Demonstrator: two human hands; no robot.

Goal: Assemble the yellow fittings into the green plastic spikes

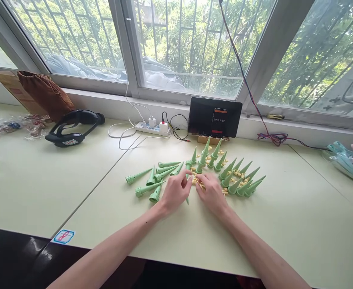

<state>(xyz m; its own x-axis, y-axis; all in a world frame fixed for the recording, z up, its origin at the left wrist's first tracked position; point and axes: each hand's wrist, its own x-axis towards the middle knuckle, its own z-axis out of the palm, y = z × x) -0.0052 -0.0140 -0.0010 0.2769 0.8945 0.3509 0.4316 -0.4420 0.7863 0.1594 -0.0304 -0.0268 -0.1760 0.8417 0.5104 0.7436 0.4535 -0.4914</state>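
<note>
The left hand (176,188) seems closed on a green spike (188,164), wide end up; the right hand (211,192) curls near small yellow pieces (195,181), and I cannot tell whether it pinches one. Close fingertip work appears in hand, calling next for a steady hold and fine control. Other green spikes (202,159) flank both hands on the worktop (315,224).

Pale table (254,237). Green cones (138,177) lying in middle; upright cones (203,159) to their right, yellow bits (240,175) scattered among them. Far left, black headset (80,117); far middle, white power strip (146,129); far right, pastel bundle (346,165).
</note>
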